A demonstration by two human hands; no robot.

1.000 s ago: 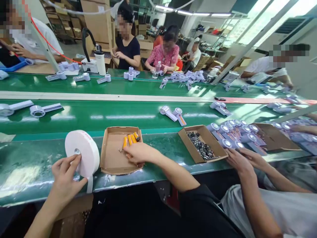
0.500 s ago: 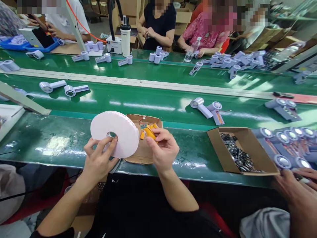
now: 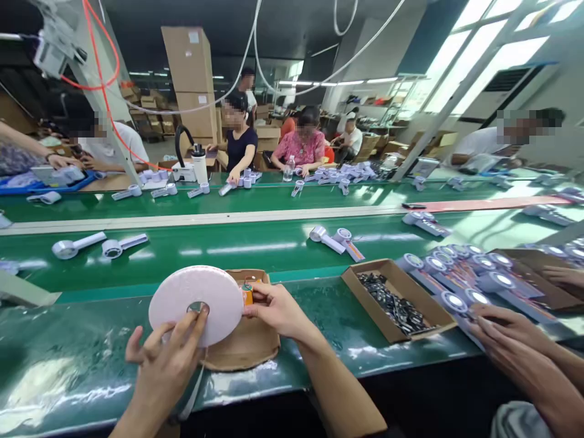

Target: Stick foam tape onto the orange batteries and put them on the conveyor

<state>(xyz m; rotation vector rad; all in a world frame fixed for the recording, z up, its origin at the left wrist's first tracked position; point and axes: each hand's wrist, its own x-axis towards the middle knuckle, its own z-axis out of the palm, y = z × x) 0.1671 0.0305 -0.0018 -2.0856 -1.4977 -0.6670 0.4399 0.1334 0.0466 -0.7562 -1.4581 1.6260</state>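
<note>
My left hand [image 3: 168, 360] holds a large white tape roll [image 3: 182, 299], with fingertips at the hole in its core. The roll stands tilted over the near edge of the green bench, and a strip of tape [image 3: 194, 389] hangs below it. Between the thumb and fingers of my right hand [image 3: 278, 309] is an orange battery pack [image 3: 247, 297], held up against the right rim of the roll. Whether the pack touches the tape I cannot tell. Behind both hands lies a shallow cardboard tray [image 3: 244, 354], with more orange packs partly hidden at its far end.
A cardboard box [image 3: 392, 337] of small black and metal parts stands to the right. Beyond it are several handheld fan bodies [image 3: 454, 302] and a co-worker's hands [image 3: 506, 331]. More fans [image 3: 119, 246] lie on the green conveyor [image 3: 228, 243]. Other people sit across the line.
The view has tilted upward, showing more of the room. My right hand has brought the battery pack left to the roll's rim. A co-worker opposite has reached toward the parts.
</note>
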